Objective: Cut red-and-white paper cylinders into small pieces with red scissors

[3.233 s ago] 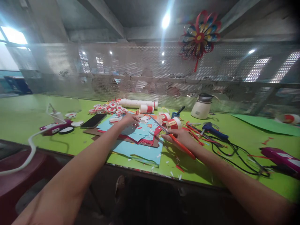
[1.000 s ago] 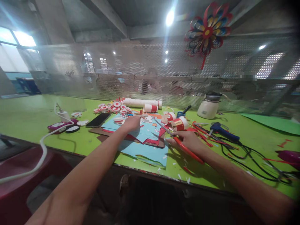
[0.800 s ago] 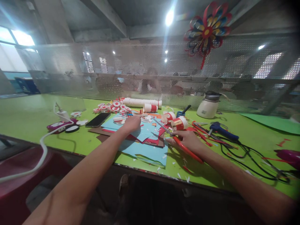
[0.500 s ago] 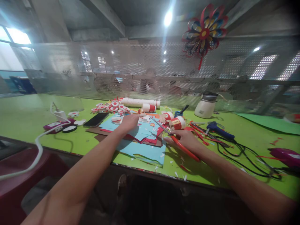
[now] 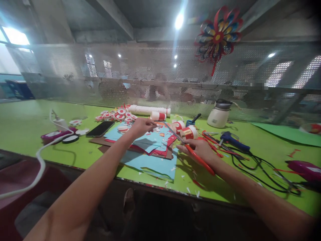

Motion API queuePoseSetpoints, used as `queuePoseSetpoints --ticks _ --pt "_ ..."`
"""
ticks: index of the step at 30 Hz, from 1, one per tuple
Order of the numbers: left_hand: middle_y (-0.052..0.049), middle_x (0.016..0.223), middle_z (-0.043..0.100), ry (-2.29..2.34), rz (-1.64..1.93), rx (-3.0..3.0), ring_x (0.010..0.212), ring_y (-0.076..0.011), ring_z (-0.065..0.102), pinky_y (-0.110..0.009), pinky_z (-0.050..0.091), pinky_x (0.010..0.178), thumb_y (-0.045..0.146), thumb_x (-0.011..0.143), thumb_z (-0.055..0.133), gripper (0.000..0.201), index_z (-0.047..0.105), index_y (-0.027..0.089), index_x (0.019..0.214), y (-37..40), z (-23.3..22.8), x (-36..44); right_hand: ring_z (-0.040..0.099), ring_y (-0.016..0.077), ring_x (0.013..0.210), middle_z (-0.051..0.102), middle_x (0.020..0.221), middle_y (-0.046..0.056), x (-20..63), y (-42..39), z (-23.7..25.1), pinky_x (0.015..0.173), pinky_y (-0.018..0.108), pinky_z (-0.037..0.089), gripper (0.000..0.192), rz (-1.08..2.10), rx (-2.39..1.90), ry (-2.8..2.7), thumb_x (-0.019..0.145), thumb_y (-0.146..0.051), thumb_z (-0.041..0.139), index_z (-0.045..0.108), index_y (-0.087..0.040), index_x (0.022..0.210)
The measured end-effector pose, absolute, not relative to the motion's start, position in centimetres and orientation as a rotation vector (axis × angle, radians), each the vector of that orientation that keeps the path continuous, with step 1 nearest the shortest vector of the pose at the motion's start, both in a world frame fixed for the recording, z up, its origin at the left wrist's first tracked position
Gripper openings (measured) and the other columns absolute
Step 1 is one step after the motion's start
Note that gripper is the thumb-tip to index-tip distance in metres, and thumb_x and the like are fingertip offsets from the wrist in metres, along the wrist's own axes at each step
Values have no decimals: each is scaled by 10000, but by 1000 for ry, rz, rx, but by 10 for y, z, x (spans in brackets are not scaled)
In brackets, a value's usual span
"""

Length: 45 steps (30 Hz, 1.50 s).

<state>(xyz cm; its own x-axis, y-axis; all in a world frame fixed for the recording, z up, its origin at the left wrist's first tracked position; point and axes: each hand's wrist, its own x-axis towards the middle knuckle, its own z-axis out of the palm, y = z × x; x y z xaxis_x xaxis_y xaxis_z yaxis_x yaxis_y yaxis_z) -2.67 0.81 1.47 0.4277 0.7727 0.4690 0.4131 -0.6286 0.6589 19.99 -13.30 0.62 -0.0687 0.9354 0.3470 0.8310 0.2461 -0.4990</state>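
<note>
Over the paper stack [image 5: 147, 142]: my left hand [image 5: 140, 126] pinches a small scrap.
Right of it: my right hand [image 5: 200, 149] grips red scissors [image 5: 193, 152].
Change: left hand lifted off the stack.

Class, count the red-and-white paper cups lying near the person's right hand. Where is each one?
2. One cup lies just beyond the right hand; the other cup lies left of it, behind the scissors. Clutter may hide more.

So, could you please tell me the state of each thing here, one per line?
left hand: pinching a small paper piece
right hand: gripping scissors
scissors: blades shut, pointing away
blue paper sheets: stacked loosely, flat
phone: screen dark, lying flat
glue gun: lying on its side
</note>
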Motion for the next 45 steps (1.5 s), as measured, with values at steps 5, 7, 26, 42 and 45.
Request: queuePoseSetpoints --ticks 5,7,26,42,45 --pt "-66 803 685 637 1292 2107 709 -133 611 -251 490 663 266 657 678 191 710 143 799 -13 23 -12 489 127 491 597 601 9 193 -137 11 462 237 357 343 332 -1460 -1791 745 -460 561 683 -141 780" --pt "-68 829 678 581 1226 2116 715 -131 607 -255 497 660 255 662 678 181 713 157 810 -21 26 -9 473 118 474 577 592 0 192 -140 13 450 234 360 324 363 -1417 -1743 733 -429 586 667 -140 855" --pt "-49 794 654 160 1011 2283 726 -119 589 -240 464 679 211 714 651 123 722 191 812 -57 24 21 583 146 634 608 676 -4 194 -145 10 630 287 473 192 991 -948 -1515 753 -208 602 609 -182 944" --pt "-36 704 640 342 740 1645 657 -104 565 -257 428 653 230 700 660 129 657 125 776 -54 9 27 626 163 671 623 842 27 187 -145 10 653 319 509 292 706 -1004 -1501 764 -242 598 562 -202 1051" --pt "-29 657 634 349 750 1640 626 -103 552 -261 425 633 241 695 665 133 652 121 749 -55 8 29 633 182 727 629 885 37 185 -146 9 685 330 519 316 690 -1044 -1489 756 -242 606 558 -214 1068"
